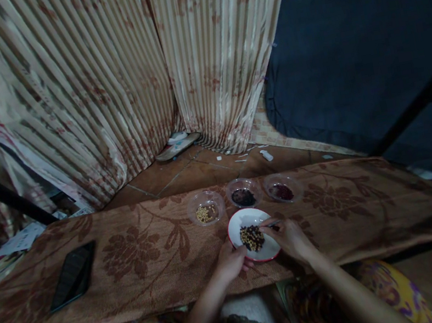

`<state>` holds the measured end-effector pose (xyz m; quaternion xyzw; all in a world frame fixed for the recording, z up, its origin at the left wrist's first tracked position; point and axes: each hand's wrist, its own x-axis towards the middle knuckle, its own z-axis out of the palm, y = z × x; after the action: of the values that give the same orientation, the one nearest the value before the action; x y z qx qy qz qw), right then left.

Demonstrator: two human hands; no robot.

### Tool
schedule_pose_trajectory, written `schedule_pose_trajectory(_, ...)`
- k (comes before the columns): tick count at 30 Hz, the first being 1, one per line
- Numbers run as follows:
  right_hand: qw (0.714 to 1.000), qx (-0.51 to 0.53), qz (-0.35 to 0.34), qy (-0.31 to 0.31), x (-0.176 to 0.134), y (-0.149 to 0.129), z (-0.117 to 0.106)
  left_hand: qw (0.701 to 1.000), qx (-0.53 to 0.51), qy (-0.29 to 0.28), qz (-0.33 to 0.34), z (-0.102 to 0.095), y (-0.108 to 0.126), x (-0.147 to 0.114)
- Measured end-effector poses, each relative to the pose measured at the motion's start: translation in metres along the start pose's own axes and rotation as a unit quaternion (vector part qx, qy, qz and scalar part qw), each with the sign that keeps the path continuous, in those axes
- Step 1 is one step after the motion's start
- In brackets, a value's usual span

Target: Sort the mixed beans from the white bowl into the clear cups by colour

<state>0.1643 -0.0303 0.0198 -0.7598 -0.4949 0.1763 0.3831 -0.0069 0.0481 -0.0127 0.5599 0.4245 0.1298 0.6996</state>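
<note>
A white bowl with a red rim (271, 248) sits near the front edge of the cloth, holding mixed yellowish and dark beans (252, 238). My left hand (232, 260) grips its left rim, thumb over the edge. Over the right side of the bowl, my right hand (292, 238) is closed on a thin dark tool (271, 224), too small to name surely. Behind the bowl stand three clear plastic bowls: one with yellowish beans (205, 213), one with black beans (243, 197), one with dark red beans (281, 191).
A brown floral cloth (147, 290) covers the low table. A dark tablet-like slab (74, 274) lies at its left. Beyond are a tiled floor with white scraps (267, 155), a flat board (178, 147), striped curtains (109, 80) and a dark blue sheet (355, 48).
</note>
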Motion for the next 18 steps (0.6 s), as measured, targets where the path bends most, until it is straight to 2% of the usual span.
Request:
schedule_pose_trajectory(6,0.999,0.035,0.017,0.011,-0.0006,0.0017,-0.0022,1.000,0.003,0.004,0.005,0.0005,0.0025,-0.0006)
schedule_pose_trajectory(18,1.000,0.028,0.014,0.003,-0.0019,0.0071,-0.0030,1.000,0.003,0.004,0.007,0.0002,0.0061,-0.0039)
